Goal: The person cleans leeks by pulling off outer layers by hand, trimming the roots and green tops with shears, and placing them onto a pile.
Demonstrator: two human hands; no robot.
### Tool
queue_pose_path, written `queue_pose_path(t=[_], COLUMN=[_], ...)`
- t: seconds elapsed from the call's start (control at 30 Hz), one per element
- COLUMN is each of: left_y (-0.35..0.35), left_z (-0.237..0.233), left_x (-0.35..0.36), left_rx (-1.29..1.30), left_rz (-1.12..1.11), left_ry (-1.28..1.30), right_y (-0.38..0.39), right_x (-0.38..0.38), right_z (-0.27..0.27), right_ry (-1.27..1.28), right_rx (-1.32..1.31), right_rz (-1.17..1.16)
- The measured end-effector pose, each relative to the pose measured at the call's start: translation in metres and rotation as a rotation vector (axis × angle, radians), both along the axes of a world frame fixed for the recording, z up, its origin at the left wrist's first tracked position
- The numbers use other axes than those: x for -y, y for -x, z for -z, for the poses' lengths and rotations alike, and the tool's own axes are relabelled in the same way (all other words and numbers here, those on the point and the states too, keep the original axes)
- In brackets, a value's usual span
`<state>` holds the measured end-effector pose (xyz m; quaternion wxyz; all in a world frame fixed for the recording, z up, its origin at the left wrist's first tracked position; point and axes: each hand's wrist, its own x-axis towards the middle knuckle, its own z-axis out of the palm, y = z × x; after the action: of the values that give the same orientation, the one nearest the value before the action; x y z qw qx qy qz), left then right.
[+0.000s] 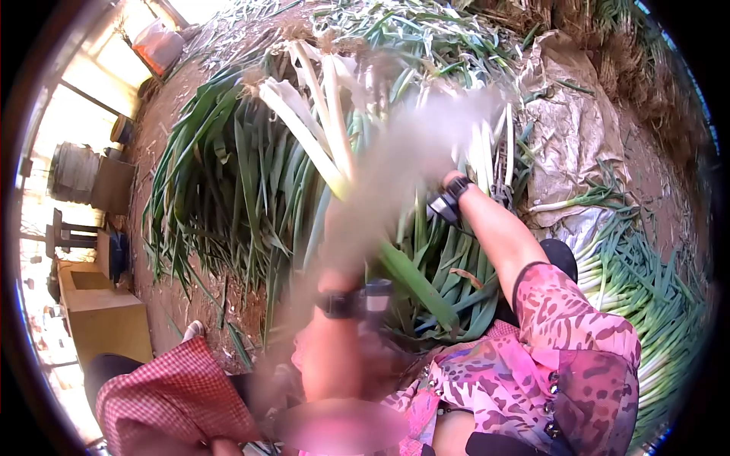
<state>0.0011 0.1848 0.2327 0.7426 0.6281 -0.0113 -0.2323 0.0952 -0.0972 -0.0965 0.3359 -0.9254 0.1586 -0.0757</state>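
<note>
A leek [304, 140] with a long white stem slants across the heap, its green leaf [418, 285] coming out on the far side of my left hand [344, 232]. That hand appears closed around the stem, though a grey smear over the picture veils its fingers. More white stems with roots lie beside this leek. My right hand [439, 163] reaches in among the pale stems at the right of the heap; the same smear hides its fingers. Both wrists wear dark bands. The big heap of leeks [236, 159] spreads below my hands, leaves hanging toward me.
At right lie a crumpled beige sack [570, 129] and a row of smaller green leeks [646, 304]. Loose leaf scraps [426, 30] cover the ground behind the heap. A wooden box [106, 315] stands at left. Red checked cloth [171, 387] covers a leg at lower left.
</note>
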Motion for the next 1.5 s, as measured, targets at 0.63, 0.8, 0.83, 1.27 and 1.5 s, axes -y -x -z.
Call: queue_pose_path(t=[0.63, 0.8, 0.83, 1.27, 1.5], left_y=[0.024, 0.020, 0.019, 0.045, 0.049], left_z=[-0.021, -0.017, -0.015, 0.005, 0.008], left_x=[-0.001, -0.002, -0.002, 0.001, -0.004], left_rx=[0.115, 0.210, 0.230, -0.401, -0.353], left_rz=[0.146, 0.249, 0.269, 0.709, 0.760], left_ry=[0.065, -0.006, -0.005, 0.383, 0.286], right_y=[0.179, 0.172, 0.162, 0.092, 0.097], right_x=[-0.125, -0.094, -0.075, 0.030, 0.094], right_z=[-0.286, -0.323, -0.335, -0.437, -0.476], right_ry=[0.174, 0.319, 0.258, -0.097, 0.541], right_rx=[0.044, 0.164, 0.346, 0.159, 0.182], right_rz=[-0.514, -0.490, -0.423, -0.847, -0.422])
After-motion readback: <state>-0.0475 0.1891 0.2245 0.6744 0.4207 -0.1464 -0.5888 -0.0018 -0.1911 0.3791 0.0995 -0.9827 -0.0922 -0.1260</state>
